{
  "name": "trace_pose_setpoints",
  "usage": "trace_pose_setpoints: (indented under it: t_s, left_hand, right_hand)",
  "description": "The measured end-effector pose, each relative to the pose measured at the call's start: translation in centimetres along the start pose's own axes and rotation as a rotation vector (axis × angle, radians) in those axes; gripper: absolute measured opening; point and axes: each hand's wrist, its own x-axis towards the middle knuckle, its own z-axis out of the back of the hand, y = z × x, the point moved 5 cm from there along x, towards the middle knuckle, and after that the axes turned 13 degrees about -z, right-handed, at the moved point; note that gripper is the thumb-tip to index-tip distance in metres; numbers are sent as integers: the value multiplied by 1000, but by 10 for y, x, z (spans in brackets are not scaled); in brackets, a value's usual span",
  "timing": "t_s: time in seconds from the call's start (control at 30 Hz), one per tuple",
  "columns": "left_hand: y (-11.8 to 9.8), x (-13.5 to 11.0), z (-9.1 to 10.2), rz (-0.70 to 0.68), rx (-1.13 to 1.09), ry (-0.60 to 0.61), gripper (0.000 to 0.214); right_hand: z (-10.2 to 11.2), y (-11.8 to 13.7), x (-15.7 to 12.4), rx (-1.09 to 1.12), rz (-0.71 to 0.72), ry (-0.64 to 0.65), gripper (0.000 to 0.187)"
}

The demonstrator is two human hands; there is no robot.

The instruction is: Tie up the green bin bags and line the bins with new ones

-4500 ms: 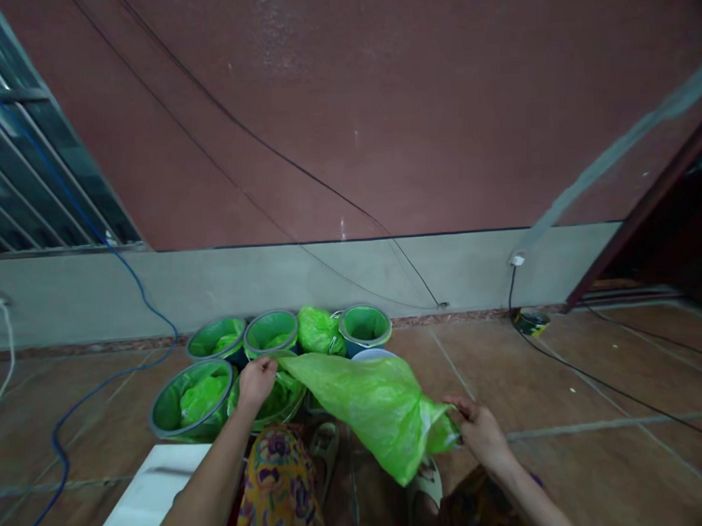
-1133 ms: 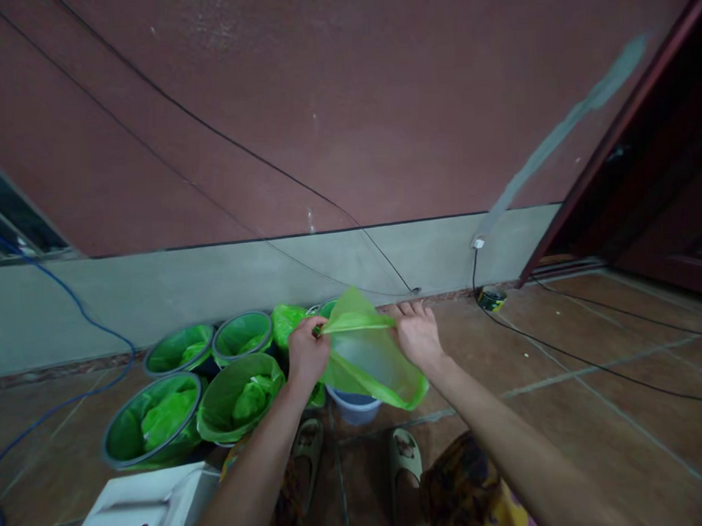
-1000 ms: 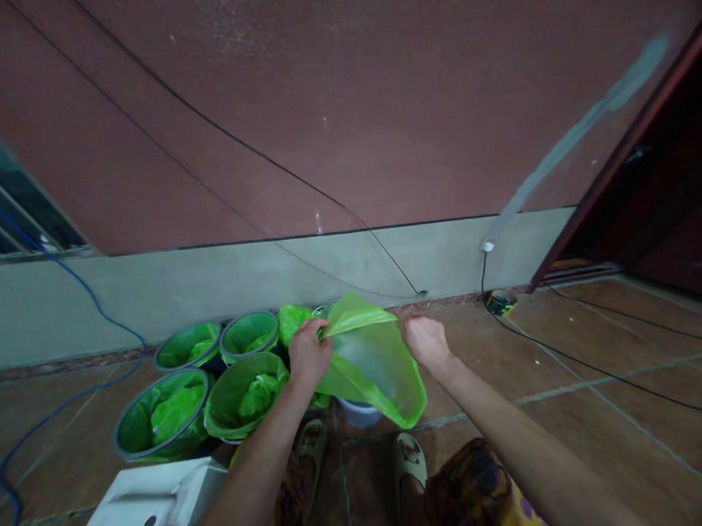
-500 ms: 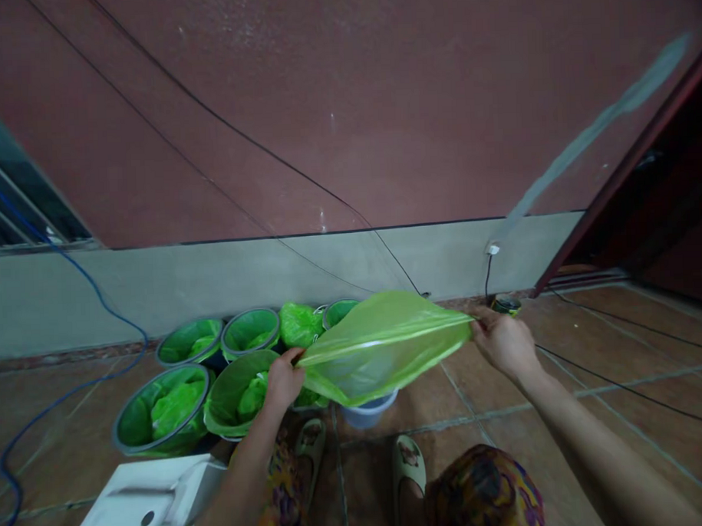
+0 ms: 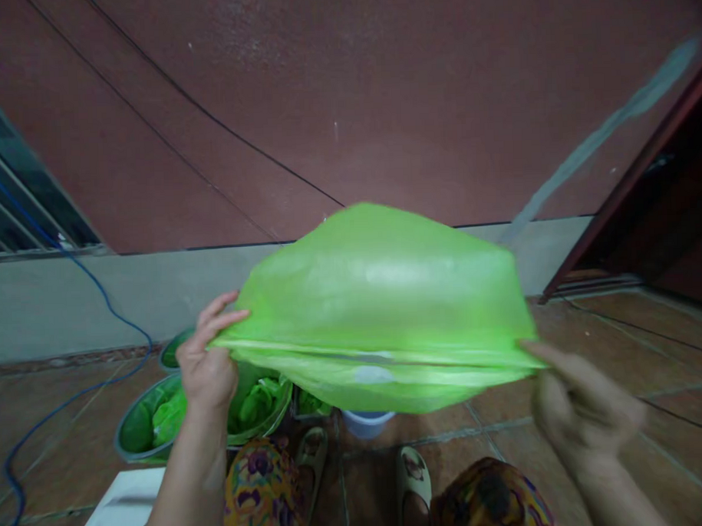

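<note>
Stretching green plastic bag (image 5: 386, 285) mid-air above pale bucket (image 5: 368, 425) — apparently working on opening-out step, next calling for even tension. Pinching one edge in left hand (image 5: 208, 364), with upper fingers (image 5: 223, 322) loosely extended; gripping opposite corner in right hand (image 5: 586, 404), blurred. Billowing in thin, glossy, translucent film — creasing along mouth.

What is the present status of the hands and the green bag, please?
Left hand and blurred right hand gripping opposite sides of green bag. Bag stretched wide. View partly blocked: bag hides upper part of pale bucket.
</note>
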Motion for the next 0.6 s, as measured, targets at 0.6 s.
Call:
trace_pose_setpoints:
  t_s: [0.6]
  left_hand:
    - [89,-130,12,1172,-338,85,56]
  right_hand:
    - [-93,-2,-193,55,-356,1070,34]
